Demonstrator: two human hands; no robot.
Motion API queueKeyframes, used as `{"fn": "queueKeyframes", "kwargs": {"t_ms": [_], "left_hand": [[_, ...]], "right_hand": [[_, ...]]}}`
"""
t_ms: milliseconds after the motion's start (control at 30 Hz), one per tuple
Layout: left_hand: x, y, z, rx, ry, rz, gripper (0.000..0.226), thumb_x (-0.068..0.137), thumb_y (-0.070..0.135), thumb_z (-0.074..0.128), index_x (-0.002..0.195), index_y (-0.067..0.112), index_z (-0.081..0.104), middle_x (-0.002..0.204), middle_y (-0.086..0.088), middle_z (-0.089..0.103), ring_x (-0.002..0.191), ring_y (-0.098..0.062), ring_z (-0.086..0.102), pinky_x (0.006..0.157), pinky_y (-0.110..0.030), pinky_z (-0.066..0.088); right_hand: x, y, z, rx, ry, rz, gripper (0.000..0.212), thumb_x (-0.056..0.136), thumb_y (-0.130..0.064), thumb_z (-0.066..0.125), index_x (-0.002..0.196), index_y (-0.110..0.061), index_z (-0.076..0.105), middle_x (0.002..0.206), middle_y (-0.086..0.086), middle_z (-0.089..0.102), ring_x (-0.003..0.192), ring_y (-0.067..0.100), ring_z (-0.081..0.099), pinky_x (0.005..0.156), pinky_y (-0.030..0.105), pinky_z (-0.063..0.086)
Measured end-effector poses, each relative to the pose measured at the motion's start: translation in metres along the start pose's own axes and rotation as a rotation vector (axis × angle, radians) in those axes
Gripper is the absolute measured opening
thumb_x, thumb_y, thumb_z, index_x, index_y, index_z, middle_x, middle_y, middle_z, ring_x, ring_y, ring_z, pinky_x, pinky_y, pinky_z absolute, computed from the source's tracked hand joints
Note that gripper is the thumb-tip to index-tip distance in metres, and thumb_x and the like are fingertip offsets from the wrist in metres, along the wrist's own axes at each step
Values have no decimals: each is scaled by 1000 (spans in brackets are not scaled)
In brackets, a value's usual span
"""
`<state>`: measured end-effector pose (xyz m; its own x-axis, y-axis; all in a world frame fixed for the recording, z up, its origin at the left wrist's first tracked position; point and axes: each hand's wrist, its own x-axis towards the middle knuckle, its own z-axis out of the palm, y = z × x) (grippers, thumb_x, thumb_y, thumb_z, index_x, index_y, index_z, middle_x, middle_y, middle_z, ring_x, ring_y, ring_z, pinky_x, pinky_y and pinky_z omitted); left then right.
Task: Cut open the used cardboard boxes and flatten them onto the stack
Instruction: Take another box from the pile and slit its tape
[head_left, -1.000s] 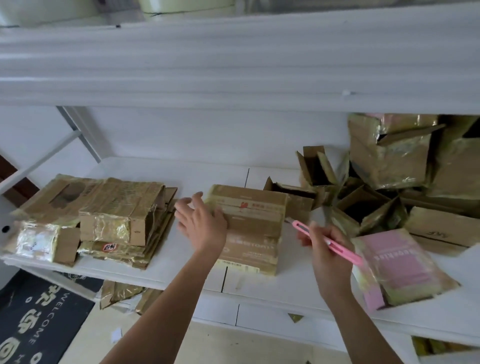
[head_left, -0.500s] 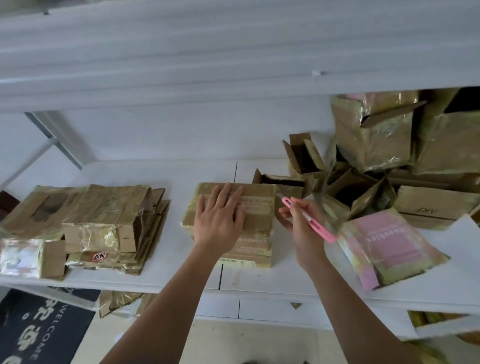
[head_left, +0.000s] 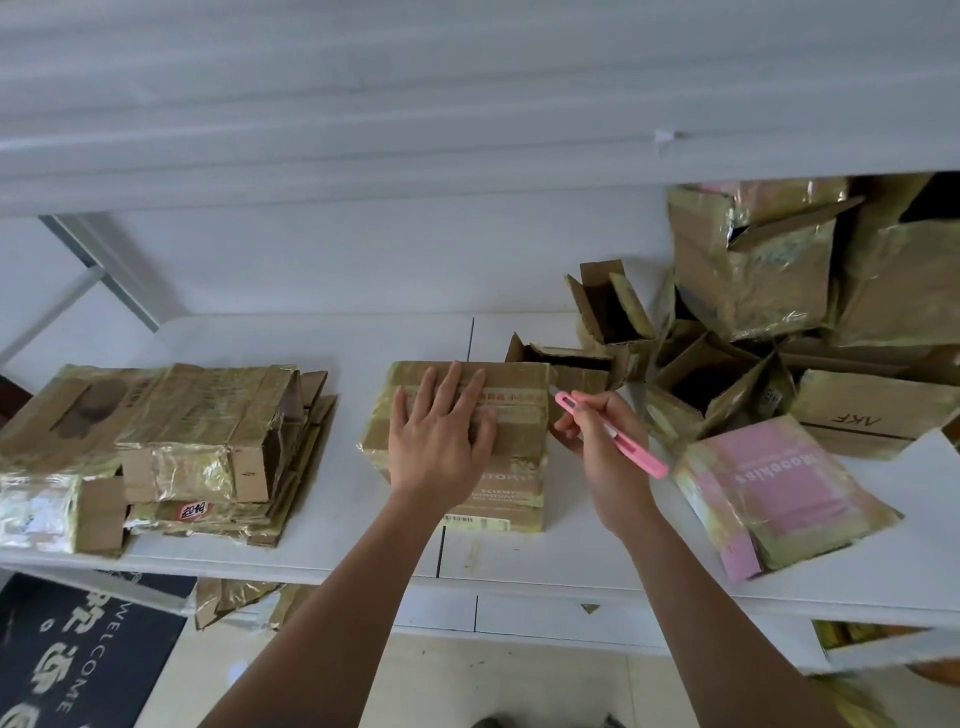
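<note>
Where the pink cutter (head_left: 613, 435) meets the box (head_left: 514, 447), its blade is indistinct.

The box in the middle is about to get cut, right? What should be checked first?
1. Left hand flat on the box, steadying it: ok.
2. Right hand grips the pink cutter: ok.
3. Cutter tip at the box's right edge: ok.
4. Blade out: cannot tell.
5. Left fingers away from the blade's path: cannot tell.
6. Flattened stack on the left ready for it: ok.
</note>
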<state>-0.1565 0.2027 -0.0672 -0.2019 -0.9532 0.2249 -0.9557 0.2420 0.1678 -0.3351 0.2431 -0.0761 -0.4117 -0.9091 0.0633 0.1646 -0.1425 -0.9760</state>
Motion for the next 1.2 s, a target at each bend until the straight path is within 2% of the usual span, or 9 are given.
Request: {"fn": "queueKeyframes", "kwargs": {"t_ms": [133,233,400,533,667,767,967,1100,1200], "left_hand": [[-1,2,-3,2,9,11,61,96,54,10,151,38,30,160,8,26,150,-17,14,121,-46,6],[-1,2,-4,3,5,22,61,95,52,9,151,38,29,160,8,25,150,-17,14,121,-46,7],[0,0,-3,-7,-7,36,61,95,53,9,151,40,28,160,10,23,150,-15,13,121,-45,8],[1,-1,-2,-22,-19,36,61,94,53,8,151,42,26,161,12,22,150,-15,11,121,-45,7],[2,-1,-2,-23,-24,36,60,95,53,8,151,42,25,161,12,21,150,-15,11,121,-45,7],[3,0,-1,-24,-30,36,60,95,53,8,151,42,24,161,12,21,150,-15,10,121,-45,6],[3,-3,-1,-24,-34,38,58,96,53,10,151,43,24,161,13,19,150,-15,9,121,-44,5],[2,-3,-1,-32,-29,46,56,97,52,14,151,43,24,161,12,20,150,-15,10,121,-45,5],[2,-4,-2,-39,-55,51,53,100,50,16,152,43,20,162,13,16,151,-15,6,121,-44,1]], "right_hand": [[-6,-1,-1,-60,-6,-49,14,95,1,55,88,-9,63,67,-3,65,68,6,64,69,26,57],[-9,-2,-1,-118,-9,-76,15,94,0,55,87,-11,62,66,-2,64,74,10,66,76,41,58],[-16,-3,-4,-135,-25,-113,13,88,-16,57,85,-26,64,70,1,65,73,12,67,73,42,60],[-18,-2,-5,-154,-21,-130,14,88,-16,57,82,-27,62,70,0,65,77,16,69,70,49,60],[-26,0,-5,-138,-19,-144,21,87,-16,57,79,-34,63,71,-2,67,68,13,66,66,37,60],[-34,2,0,-119,-13,-145,17,87,-14,57,80,-28,63,76,-4,69,67,11,66,63,25,57],[-43,-2,-5,-173,-90,-178,6,88,-17,56,85,-17,60,75,-4,68,65,8,65,59,23,56],[-51,-6,-12,-223,-164,-149,9,88,-18,54,84,-13,59,76,-3,69,67,11,66,67,34,60],[-49,-16,-23,-246,-225,-120,17,86,-16,56,74,-27,59,76,2,69,66,17,67,67,46,61]]}}
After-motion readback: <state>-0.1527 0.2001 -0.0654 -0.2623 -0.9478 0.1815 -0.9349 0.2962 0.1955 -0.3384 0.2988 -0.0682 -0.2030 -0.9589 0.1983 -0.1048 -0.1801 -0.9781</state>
